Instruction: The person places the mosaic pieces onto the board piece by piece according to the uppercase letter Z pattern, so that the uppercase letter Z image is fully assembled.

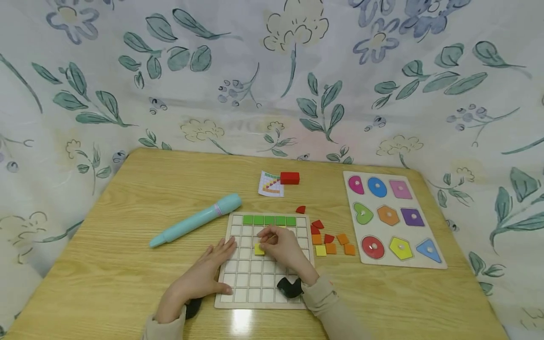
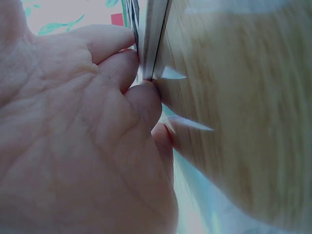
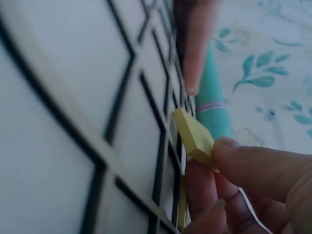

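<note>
A white grid board (image 1: 255, 282) lies on the table, with a row of green square tiles (image 1: 269, 220) in its top row. My right hand (image 1: 285, 248) pinches a yellow square tile (image 3: 195, 139) between thumb and fingers. That tile is tilted over the grid's middle cells. Another yellow piece (image 3: 182, 202) shows low on the board in the right wrist view, partly behind the fingers. My left hand (image 1: 204, 274) rests on the board's left edge, its fingers extended and the thumb near the lower left corner. Part of the grid is hidden beneath both hands.
Right of the board lie loose orange tiles (image 1: 331, 248), a yellow tile (image 1: 320, 250) and red quarter-round pieces (image 1: 318, 224). A shape puzzle (image 1: 393, 222) stands farther right. Behind are a pattern card (image 1: 270, 185) and red block (image 1: 290, 178). A turquoise pen-shaped object (image 1: 195, 221) lies left.
</note>
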A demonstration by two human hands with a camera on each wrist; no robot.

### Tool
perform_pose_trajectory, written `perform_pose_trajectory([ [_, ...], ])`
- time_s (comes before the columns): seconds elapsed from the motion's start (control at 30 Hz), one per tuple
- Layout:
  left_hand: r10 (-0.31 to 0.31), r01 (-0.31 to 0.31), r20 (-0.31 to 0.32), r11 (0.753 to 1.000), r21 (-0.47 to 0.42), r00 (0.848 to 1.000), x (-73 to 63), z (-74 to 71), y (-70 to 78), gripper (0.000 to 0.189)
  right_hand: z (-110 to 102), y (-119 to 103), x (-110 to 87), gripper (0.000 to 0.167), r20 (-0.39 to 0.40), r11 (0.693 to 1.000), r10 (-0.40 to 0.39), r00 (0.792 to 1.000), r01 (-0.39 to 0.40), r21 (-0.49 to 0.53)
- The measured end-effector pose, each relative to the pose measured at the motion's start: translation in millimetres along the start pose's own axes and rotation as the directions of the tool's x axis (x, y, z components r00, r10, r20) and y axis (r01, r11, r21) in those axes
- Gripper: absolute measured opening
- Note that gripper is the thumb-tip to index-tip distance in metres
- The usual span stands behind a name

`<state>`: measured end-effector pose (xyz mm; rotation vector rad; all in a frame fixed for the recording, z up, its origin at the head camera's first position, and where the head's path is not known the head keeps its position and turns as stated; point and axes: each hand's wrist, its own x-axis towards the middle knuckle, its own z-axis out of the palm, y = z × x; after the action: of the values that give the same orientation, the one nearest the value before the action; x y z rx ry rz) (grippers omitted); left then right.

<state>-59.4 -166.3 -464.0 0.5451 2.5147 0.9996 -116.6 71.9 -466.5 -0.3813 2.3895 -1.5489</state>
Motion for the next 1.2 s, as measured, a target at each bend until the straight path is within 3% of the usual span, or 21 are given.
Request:
perform_pose_trajectory([
  [0.13, -0.007, 0.007, 0.0, 1.0, -0.007, 1.0, 1.0, 1.3, -1.3, 0.103, 10.8, -2.6, -2.8, 0.015, -0.012, 0.987, -0.077, 0.997, 0.074, -0.141],
  [0.23, -0.004, 0.004, 0.001, 1.0, 0.001, 1.0, 2.3, 1.8, -0.9, 0.103, 11.8, -2.7, -4.2, 0.015, 0.01, 0.979, -0.096, 0.995, 0.097, -0.18],
  [0.5, -0.005, 0.005, 0.007, 1.0, -0.012, 1.0, 3.4, 2.9, 0.2, 0.104, -25.9, 9.8, -17.9, 0.016, 0.037, 0.998, -0.013, 0.999, 0.015, -0.053],
  [0.63, -0.004, 0.005, 0.011, 0.999, -0.032, 1.0, 1.2, 1.9, -0.8, 0.104, -50.7, 15.5, -34.6, 0.026, 0.094, 0.991, 0.074, 0.993, -0.084, 0.108],
  [0.73, -0.009, 0.009, 0.006, 0.999, -0.035, 1.0, -0.7, 0.0, -1.5, 0.104, -58.8, 14.8, -43.6, 0.033, 0.216, 0.961, 0.095, 0.972, -0.146, 0.236],
  [0.8, -0.012, 0.012, -0.001, 1.0, -0.024, 1.0, -1.2, -1.4, -1.2, 0.104, -56.8, 12.7, -45.0, 0.037, 0.313, 0.937, 0.087, 0.946, -0.184, 0.298],
  [0.93, -0.007, 0.007, -0.009, 1.0, -0.01, 1.0, 0.3, -1.5, -0.4, 0.104, -41.3, 6.9, -40.4, 0.04, 0.426, 0.916, 0.081, 0.901, -0.236, 0.324],
  [1.07, -0.004, 0.004, -0.001, 1.0, -0.009, 1.0, 2.2, 0.7, 0.0, 0.104, -30.3, 4.9, -37.5, 0.038, 0.395, 0.925, 0.096, 0.914, -0.228, 0.302],
  [1.2, -0.007, 0.007, 0.008, 1.0, -0.007, 1.0, 2.9, 1.1, -0.2, 0.105, -38.3, 9.6, -42.4, 0.039, 0.359, 0.929, 0.098, 0.928, -0.215, 0.302],
])
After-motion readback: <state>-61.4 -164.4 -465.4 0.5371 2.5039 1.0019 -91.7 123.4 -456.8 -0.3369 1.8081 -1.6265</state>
